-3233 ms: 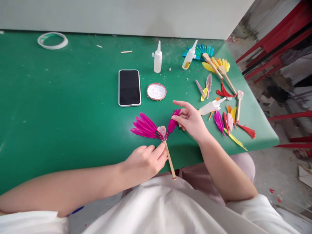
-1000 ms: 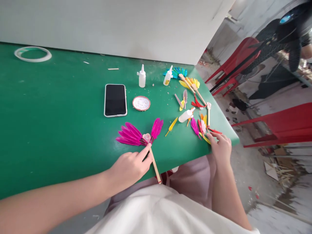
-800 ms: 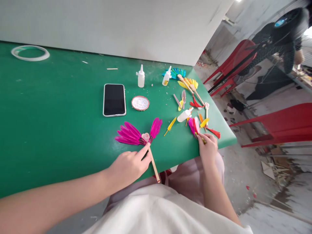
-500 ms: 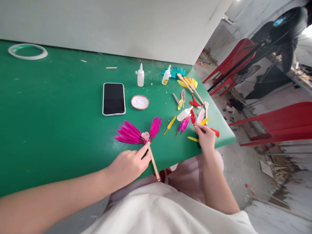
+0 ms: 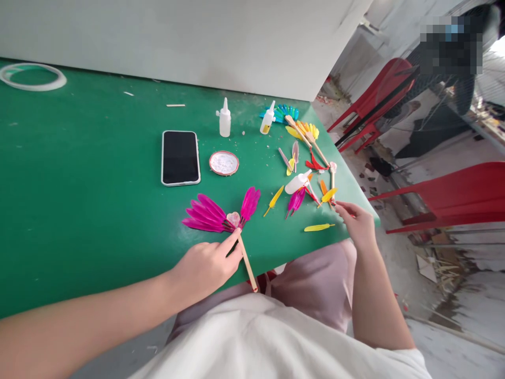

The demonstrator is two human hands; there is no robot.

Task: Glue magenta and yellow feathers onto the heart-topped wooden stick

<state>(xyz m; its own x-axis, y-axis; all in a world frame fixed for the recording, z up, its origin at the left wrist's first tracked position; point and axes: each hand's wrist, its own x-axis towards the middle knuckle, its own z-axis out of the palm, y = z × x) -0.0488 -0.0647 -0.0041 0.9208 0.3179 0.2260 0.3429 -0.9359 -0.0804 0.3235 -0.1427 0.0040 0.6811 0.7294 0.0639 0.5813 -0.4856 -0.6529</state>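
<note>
My left hand (image 5: 211, 266) is closed on a feather fan, pinching its wooden handle (image 5: 248, 263) just below a pale heart-shaped piece (image 5: 233, 219). Magenta feathers (image 5: 205, 213) spread to both sides of the heart, with a gap between the two groups. At the table's right edge, my right hand (image 5: 358, 223) pinches the lower end of another wooden stick (image 5: 333, 181), which has a small heart on top. The red tassel by that end is mostly hidden by the fingers. Loose yellow (image 5: 274, 200), orange (image 5: 323, 188) and magenta feathers (image 5: 295, 201) lie between my hands.
A glue bottle (image 5: 297, 182) lies on its side among feathers; two more bottles (image 5: 224, 121) stand behind. A phone (image 5: 180, 158), a round white disc (image 5: 224, 163) and a tape ring (image 5: 33, 77) are on the green table (image 5: 98, 184). Red chairs (image 5: 450, 200) stand right.
My right hand has moved right, from the loose feathers to the stick's lower end. The red and pale pink feathers have shifted left beside the lying bottle. My left hand keeps its hold.
</note>
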